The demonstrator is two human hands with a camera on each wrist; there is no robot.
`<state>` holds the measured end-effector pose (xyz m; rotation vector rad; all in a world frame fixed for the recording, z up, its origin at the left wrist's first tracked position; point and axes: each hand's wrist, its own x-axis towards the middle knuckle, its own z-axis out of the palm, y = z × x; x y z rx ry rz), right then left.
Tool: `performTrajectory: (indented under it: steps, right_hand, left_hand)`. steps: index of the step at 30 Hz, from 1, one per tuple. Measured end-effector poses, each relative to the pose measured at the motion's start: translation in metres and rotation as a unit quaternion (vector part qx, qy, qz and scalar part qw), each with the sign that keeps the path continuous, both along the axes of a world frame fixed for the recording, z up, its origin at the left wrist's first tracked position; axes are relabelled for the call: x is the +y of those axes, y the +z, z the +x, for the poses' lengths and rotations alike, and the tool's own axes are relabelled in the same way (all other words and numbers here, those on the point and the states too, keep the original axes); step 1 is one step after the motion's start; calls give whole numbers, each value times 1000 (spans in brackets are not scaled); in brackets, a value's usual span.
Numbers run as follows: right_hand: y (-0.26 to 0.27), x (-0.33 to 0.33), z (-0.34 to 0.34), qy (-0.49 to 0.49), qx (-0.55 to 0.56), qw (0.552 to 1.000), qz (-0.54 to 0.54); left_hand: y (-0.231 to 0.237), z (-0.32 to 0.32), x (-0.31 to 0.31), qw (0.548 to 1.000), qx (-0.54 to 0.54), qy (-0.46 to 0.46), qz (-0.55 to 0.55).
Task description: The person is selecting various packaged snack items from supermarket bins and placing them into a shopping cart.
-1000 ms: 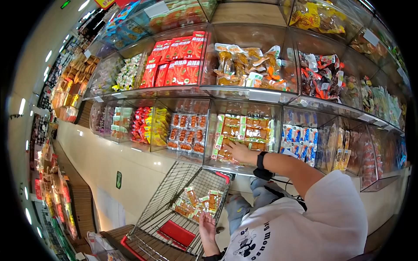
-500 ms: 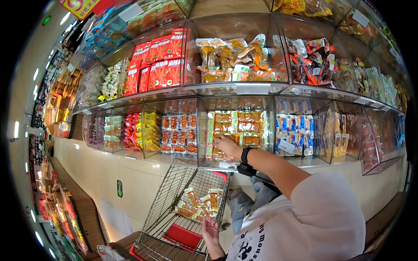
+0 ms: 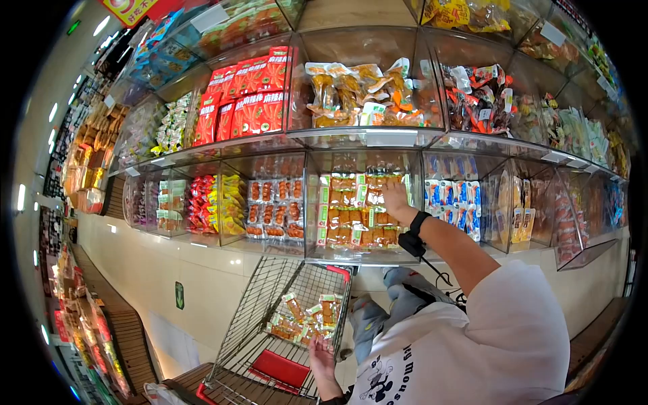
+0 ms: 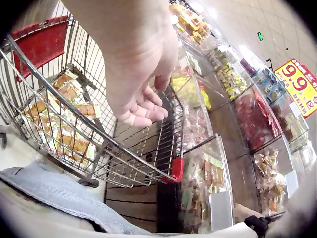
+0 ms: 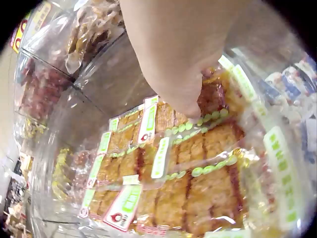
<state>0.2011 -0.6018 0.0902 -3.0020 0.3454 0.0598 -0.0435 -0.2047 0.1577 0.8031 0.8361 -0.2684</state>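
Observation:
My right hand (image 3: 397, 200) reaches into a clear bin of flat brown snack packets (image 3: 344, 217), its fingers resting on the upper right part of the rows. In the right wrist view the thumb side of the right hand (image 5: 183, 59) touches the packets (image 5: 173, 198); its other fingers are hidden. My left hand (image 3: 322, 359) hangs, palm up, by the near end of the metal cart (image 3: 243, 324), holding nothing. Its fingers are loosely curled in the left wrist view, where the left hand (image 4: 141, 74) is above the cart. Similar packets (image 4: 64, 119) lie inside the cart.
Adjoining bins hold red sausage-like packs (image 3: 275, 209) on the left and blue-white packs (image 3: 452, 202) on the right. Above, a ledge (image 3: 364, 138) fronts bins of larger bagged food (image 3: 364, 88). Clear dividers stand between bins.
My right hand has moved from the lower left packets to the upper right part of the same bin, uncovering the left rows. My left hand has stayed beside the cart.

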Motion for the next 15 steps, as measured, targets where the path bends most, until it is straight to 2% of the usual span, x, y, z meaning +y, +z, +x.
performTrajectory:
  steps: [3, 4, 7, 10, 13, 15]
  right_hand:
    - [10, -7, 7, -3, 42, 998, 52]
    - [-11, -15, 16, -19, 33, 996, 82]
    - [47, -24, 18, 191, 87, 966, 151]
    - [44, -23, 17, 167, 10, 975, 148]
    - [46, -10, 1, 211, -2, 976, 49]
    - [13, -4, -6, 249, 91, 964, 4]
  left_hand:
    - [-1, 1, 2, 1000, 7, 4, -2]
    - [-3, 0, 4, 1000, 5, 5, -4]
    - [-5, 0, 4, 1000, 2, 23, -12]
    - [-4, -2, 2, 999, -8, 28, -12]
    - [-5, -7, 3, 999, -6, 30, -14]
    - [-5, -8, 3, 999, 2, 37, -21]
